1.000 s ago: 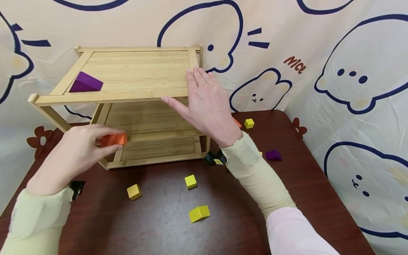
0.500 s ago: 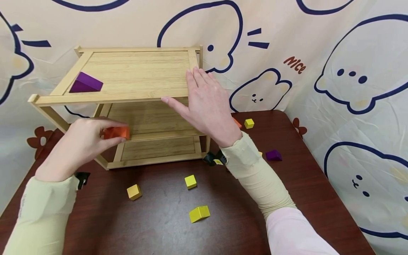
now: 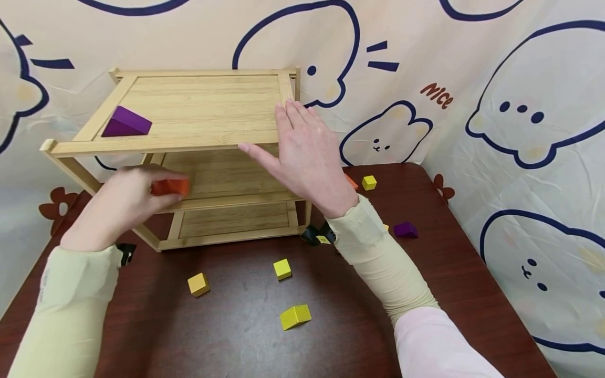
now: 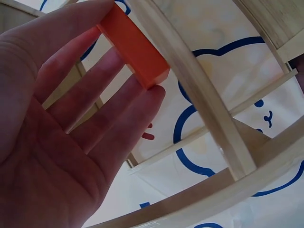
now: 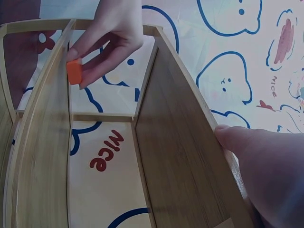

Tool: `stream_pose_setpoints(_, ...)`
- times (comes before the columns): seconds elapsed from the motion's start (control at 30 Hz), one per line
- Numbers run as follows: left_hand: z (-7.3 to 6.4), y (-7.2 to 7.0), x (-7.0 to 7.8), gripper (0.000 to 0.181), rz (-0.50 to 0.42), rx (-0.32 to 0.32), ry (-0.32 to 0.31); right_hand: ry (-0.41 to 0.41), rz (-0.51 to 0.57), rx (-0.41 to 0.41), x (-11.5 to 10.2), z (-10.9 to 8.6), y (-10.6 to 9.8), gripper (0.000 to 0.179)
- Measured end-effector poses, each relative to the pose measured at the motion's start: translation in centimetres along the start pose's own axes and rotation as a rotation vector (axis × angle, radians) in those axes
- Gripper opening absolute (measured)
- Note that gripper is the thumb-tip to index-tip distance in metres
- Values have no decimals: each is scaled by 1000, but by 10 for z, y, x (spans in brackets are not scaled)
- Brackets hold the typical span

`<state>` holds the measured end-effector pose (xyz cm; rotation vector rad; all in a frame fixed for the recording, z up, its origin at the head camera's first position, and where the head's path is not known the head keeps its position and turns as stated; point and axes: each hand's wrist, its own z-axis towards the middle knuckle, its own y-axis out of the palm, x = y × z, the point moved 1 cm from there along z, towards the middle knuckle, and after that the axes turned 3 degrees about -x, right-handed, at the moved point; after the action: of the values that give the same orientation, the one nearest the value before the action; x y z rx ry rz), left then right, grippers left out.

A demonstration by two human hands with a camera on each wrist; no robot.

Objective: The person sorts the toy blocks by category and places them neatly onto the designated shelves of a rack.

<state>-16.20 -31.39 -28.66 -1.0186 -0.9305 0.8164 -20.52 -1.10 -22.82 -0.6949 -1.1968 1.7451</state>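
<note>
Has edged slightly up and inward with orange block (image 3: 172, 187), pinched in left hand (image 3: 118, 205) near front-left corner of middle shelf (image 3: 236, 176), apparently mid-placement, while resting straight-fingered right hand (image 3: 313, 158) on front-right corner of top shelf (image 3: 208, 105).

Wedge (image 3: 126, 123) atop rack (image 3: 212, 107), front left

Head view facing forward-down, wrist views close, all sharing the shelf (image 3: 208, 107)
</note>
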Motion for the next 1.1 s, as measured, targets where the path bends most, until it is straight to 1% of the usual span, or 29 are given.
stream_pose_setpoints(0.27,3,3,-5,36,-20,-32,-7,5,3,-10,0,0,0,104)
stream_pose_setpoints(0.63,6,5,-6,37,-25,-88,-50,1,1,2,0,0,0,104)
stream_pose_setpoints(0.83,7,5,-7,37,-32,-106,-60,3,-2,0,0,0,0,104)
stream_pose_setpoints(1.1,8,4,-6,42,-76,-137,-107,1,1,5,0,0,0,104)
